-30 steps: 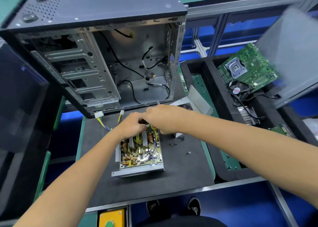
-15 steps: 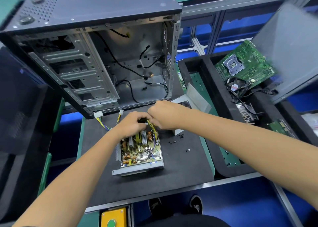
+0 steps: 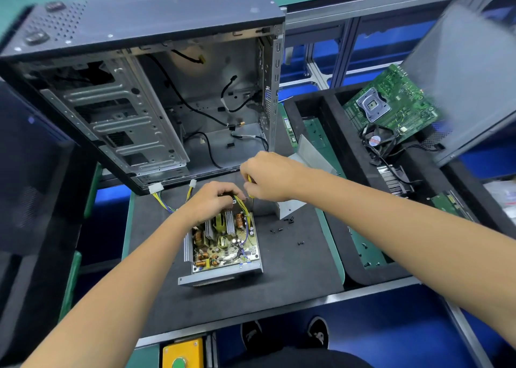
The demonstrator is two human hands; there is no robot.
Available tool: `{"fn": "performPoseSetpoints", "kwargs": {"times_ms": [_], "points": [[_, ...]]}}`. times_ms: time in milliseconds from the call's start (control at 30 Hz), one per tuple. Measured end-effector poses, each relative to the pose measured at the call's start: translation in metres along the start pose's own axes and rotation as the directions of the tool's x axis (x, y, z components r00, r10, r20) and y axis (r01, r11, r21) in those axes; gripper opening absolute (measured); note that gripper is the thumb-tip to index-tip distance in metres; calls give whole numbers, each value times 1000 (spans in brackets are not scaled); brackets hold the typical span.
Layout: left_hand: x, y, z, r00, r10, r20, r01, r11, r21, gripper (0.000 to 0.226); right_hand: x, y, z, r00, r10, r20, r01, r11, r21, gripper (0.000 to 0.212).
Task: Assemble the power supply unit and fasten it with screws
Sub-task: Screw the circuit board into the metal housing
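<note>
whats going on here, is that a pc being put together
A person is working on an open power supply unit lying on a black mat before an empty computer case. Both hands, left hand and right hand, hold its yellow wires at the far end. Loose screws lie alongside; the cover is still off.

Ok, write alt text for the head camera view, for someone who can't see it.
A person's left hand and right hand grip the yellow wires at the far end of an open power supply unit lying on a black mat. An empty computer case stands behind it, loose black screws lie to the right, and a green motherboard rests in a tray.
</note>
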State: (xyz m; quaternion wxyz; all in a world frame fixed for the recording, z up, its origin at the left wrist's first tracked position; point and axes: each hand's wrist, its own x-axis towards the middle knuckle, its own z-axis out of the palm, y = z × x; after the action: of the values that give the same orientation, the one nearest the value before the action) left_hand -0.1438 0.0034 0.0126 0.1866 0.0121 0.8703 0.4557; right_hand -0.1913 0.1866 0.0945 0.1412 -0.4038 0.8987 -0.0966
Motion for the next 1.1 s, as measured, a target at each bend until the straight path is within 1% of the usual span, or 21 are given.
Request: {"fn": "performPoseSetpoints", "kwargs": {"times_ms": [100, 233, 333, 400, 467, 533, 633, 700, 800, 867, 933, 1000, 1100], "points": [[0, -2, 0, 1000, 17, -9, -17, 1000, -6, 29, -4, 7, -3, 999, 23, -37, -21, 999, 49, 16], [-4, 2, 0, 996, 40, -80, -43, 998, -35, 21, -8, 17, -11, 987, 101, -121, -78, 981, 176, 13], [-8, 5, 3, 976, 92, -195, -86, 995, 42, 14, -9, 25, -21, 957, 189, -221, -120, 949, 293, 17], [-10, 8, 7, 968, 139, -209, -110, 983, 147, 12, -10, 28, -26, 936, 223, -273, -123, 933, 339, 19], [-11, 11, 13, 972, 166, -165, -111, 948, 298, 17, -11, 29, -25, 943, 217, -251, -124, 932, 341, 18], [-10, 13, 19, 969, 180, -168, -99, 911, 401, 23, -12, 25, -18, 958, 206, -202, -135, 939, 317, 17], [-10, 14, 21, 953, 195, -232, -95, 919, 383, 21, -13, 22, -2, 968, 203, -151, -145, 935, 323, 15], [-11, 11, 19, 958, 190, -214, -95, 917, 387, 23, -12, 21, 5, 971, 195, -139, -143, 937, 318, 13], [-12, 7, 17, 963, 216, -161, -120, 878, 462, 29, -11, 19, 10, 972, 188, -141, -136, 939, 316, 11], [-15, 6, 18, 941, 275, -199, -147, 857, 494, 31, -10, 19, 10, 970, 195, -142, -139, 933, 333, 11], [-17, 7, 20, 916, 319, -246, -163, 852, 497, 29, -9, 21, 7, 965, 212, -158, -144, 924, 355, 12], [-18, 10, 22, 905, 342, -255, -178, 846, 503, 27, -7, 22, 1, 953, 234, -190, -150, 916, 373, 16], [-16, 14, 23, 913, 312, -264, -154, 861, 485, 27, -6, 24, -9, 926, 278, -255, -157, 899, 408, 20]]}}
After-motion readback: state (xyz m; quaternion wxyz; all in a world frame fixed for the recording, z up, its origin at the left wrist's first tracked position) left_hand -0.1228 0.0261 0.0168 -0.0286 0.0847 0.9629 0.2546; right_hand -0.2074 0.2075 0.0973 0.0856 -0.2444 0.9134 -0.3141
